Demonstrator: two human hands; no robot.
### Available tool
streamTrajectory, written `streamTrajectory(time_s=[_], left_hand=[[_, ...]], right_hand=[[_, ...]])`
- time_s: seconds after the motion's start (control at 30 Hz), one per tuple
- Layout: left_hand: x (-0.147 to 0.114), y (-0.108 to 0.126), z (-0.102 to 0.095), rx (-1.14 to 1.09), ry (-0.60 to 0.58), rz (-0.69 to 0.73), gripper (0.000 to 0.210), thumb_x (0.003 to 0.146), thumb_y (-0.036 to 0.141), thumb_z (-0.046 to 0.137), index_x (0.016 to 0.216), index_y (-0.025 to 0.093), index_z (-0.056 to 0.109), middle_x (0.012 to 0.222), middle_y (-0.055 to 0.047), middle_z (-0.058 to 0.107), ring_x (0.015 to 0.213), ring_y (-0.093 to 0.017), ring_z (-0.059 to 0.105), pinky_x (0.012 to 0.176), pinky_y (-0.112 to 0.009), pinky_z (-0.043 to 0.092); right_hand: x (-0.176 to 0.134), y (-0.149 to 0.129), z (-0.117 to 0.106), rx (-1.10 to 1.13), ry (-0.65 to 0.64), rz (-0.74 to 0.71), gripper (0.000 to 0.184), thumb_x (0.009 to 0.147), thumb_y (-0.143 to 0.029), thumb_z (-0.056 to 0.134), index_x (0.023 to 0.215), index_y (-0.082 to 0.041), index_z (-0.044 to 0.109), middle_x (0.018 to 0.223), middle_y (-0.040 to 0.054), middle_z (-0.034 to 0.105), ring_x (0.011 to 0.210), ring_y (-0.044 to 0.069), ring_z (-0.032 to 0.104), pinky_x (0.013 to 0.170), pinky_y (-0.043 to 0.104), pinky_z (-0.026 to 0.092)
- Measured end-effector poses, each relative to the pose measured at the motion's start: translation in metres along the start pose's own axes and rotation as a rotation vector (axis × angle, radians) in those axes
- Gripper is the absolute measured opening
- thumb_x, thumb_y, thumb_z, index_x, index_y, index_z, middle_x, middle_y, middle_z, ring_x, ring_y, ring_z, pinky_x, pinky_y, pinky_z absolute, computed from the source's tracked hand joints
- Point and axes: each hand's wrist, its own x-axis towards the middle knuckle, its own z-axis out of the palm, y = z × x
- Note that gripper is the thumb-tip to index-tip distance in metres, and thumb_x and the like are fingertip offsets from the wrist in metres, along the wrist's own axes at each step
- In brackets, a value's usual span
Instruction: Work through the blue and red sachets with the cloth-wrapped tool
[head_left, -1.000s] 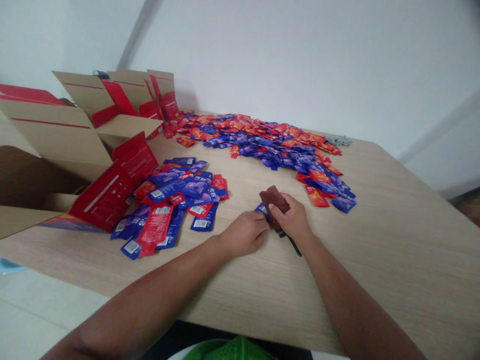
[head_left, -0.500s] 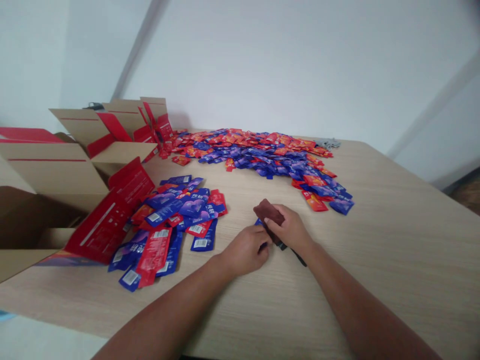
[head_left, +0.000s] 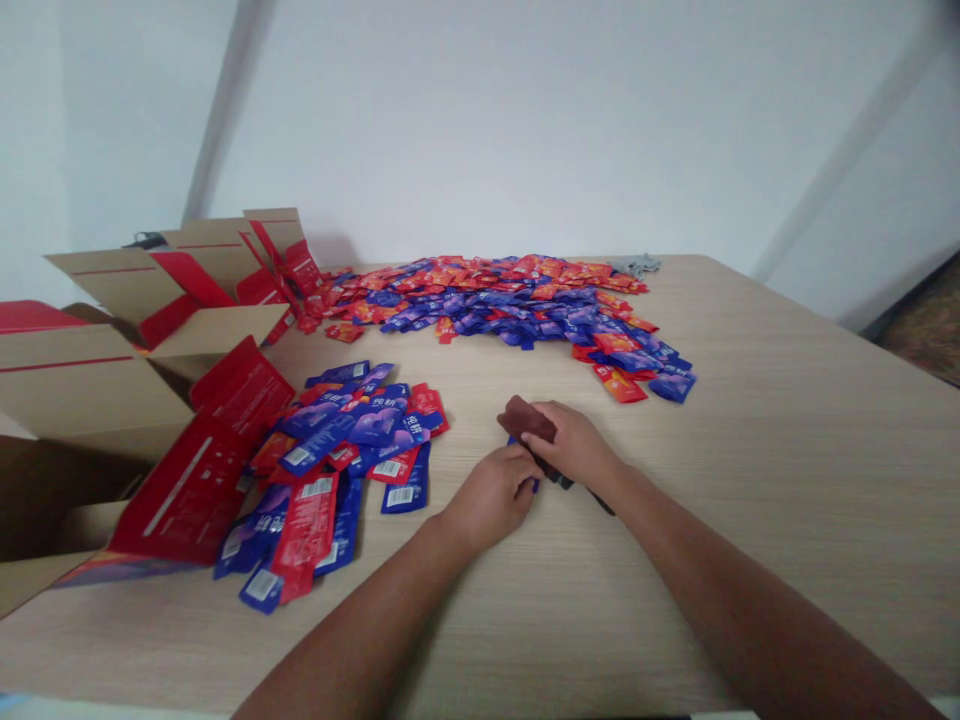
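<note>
Bare tabletop [head_left: 795, 470] runs right to a slanting edge, and a strip divides the near-left pile [head_left: 379, 415] from the far heap [head_left: 487, 300]. One brown piece [head_left: 526, 417] is clasped between the right hand's [head_left: 577, 445] thumb and fingers; the left hand's [head_left: 495, 497] fingers curl at one blue packet [head_left: 535, 486] mid-table, grip unclear. At least three open cartons [head_left: 180, 485] stand left. Pale wood grain meets a white wall [head_left: 540, 130].

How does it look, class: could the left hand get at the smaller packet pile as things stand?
Probably yes: the left hand sits just right of the smaller packet pile, and only tabletop shows between them, though it seems busy at a blue packet.
</note>
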Motion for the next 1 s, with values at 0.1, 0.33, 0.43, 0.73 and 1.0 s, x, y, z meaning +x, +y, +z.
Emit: streamTrajectory(time_s=[0.1, 0.33, 0.43, 0.73, 1.0], left_hand=[[0.000, -0.003, 0.000, 0.037, 0.014, -0.043, 0.028, 0.088, 0.001, 0.060, 0.099, 0.021, 0.077, 0.107, -0.009, 0.075, 0.104, -0.023, 0.070, 0.096, -0.037, 0.057], [0.001, -0.003, -0.002, 0.005, 0.005, -0.106, 0.028, 0.089, 0.003, 0.063, 0.097, 0.022, 0.082, 0.101, -0.006, 0.072, 0.099, -0.021, 0.069, 0.089, -0.033, 0.056], [0.002, -0.003, -0.002, -0.004, 0.009, -0.122, 0.027, 0.089, 0.002, 0.063, 0.094, 0.021, 0.082, 0.099, -0.006, 0.072, 0.097, -0.021, 0.069, 0.087, -0.032, 0.056], [0.003, -0.007, 0.000, -0.043, 0.009, -0.082, 0.025, 0.088, 0.001, 0.061, 0.090, 0.019, 0.078, 0.105, -0.006, 0.073, 0.097, -0.019, 0.069, 0.089, -0.032, 0.057], [0.002, -0.001, -0.001, 0.004, -0.008, -0.112, 0.024, 0.090, 0.003, 0.060, 0.088, 0.019, 0.078, 0.099, -0.006, 0.070, 0.094, -0.019, 0.068, 0.083, -0.030, 0.054]], right_hand=[[0.000, -0.002, -0.002, 0.015, -0.008, -0.026, 0.039, 0.092, -0.027, 0.075, 0.131, -0.022, 0.071, 0.122, 0.0095, 0.076, 0.110, 0.027, 0.071, 0.097, 0.040, 0.053], [-0.004, -0.007, -0.003, 0.050, -0.024, -0.146, 0.044, 0.089, -0.018, 0.073, 0.132, -0.025, 0.069, 0.125, 0.0063, 0.075, 0.112, 0.024, 0.069, 0.099, 0.036, 0.052], [-0.004, -0.007, 0.000, 0.011, -0.046, -0.148, 0.042, 0.090, -0.019, 0.073, 0.132, -0.024, 0.070, 0.123, 0.0063, 0.075, 0.112, 0.024, 0.069, 0.098, 0.035, 0.051], [0.004, 0.010, 0.001, -0.123, 0.046, 0.090, 0.038, 0.096, -0.032, 0.071, 0.132, -0.022, 0.070, 0.120, 0.0099, 0.076, 0.111, 0.027, 0.069, 0.097, 0.039, 0.051], [-0.004, -0.007, -0.005, 0.011, -0.053, -0.137, 0.041, 0.091, -0.021, 0.072, 0.132, -0.024, 0.069, 0.125, 0.0070, 0.074, 0.114, 0.025, 0.068, 0.101, 0.036, 0.052]])
